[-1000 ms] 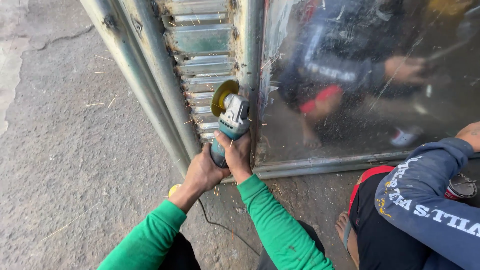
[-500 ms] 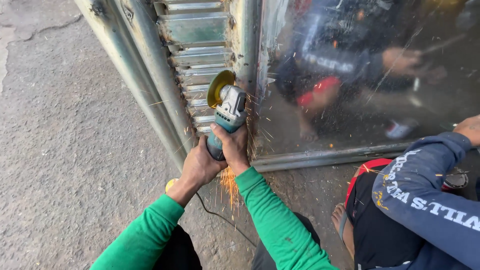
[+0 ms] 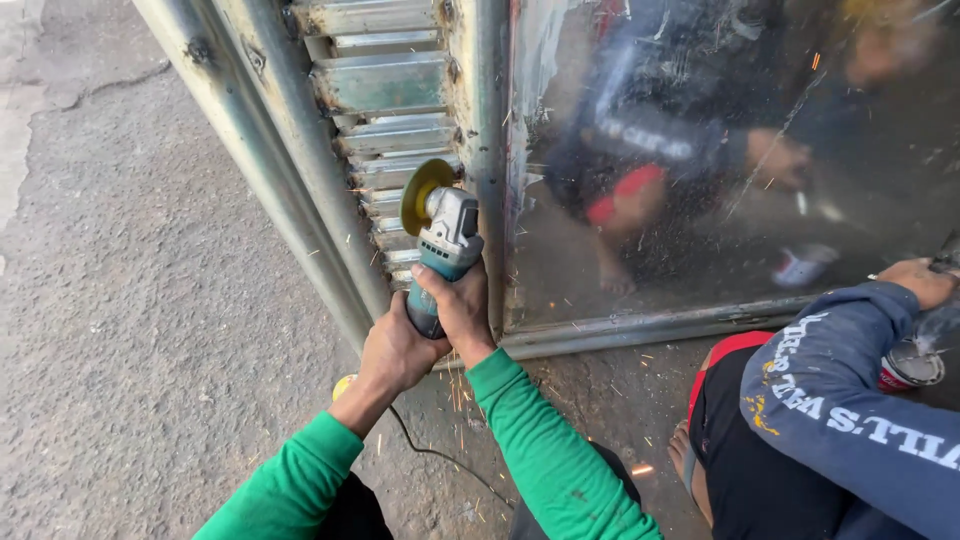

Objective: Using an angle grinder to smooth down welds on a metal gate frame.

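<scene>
Seen from above, looking down at two arms in bright green sleeves. Both hands are wrapped around a teal and grey angle grinder (image 3: 442, 250): the left hand (image 3: 395, 352) grips the rear of the body low down, and the right hand (image 3: 462, 308) closes around the body just ahead of it, the two touching, which looks like a two-handed hold to keep the tool steady. The grinder points up and away, its yellow disc (image 3: 424, 194) held against the edge of a shiny metal frame (image 3: 478, 150), where a vertical post meets a stack of slanted metal louvres (image 3: 385, 85). Small orange sparks (image 3: 458, 395) scatter below the hands, over the grey concrete floor (image 3: 130, 330). A thin black cord (image 3: 440, 455) trails from the tool across the floor. To the right of the post is a polished metal sheet (image 3: 720, 200) that mirrors blurred figures. At the lower right a second person crouches close by, in a dark blue long sleeve (image 3: 850, 400) with pale lettering, their hand (image 3: 920, 280) resting near the sheet's lower edge.
</scene>
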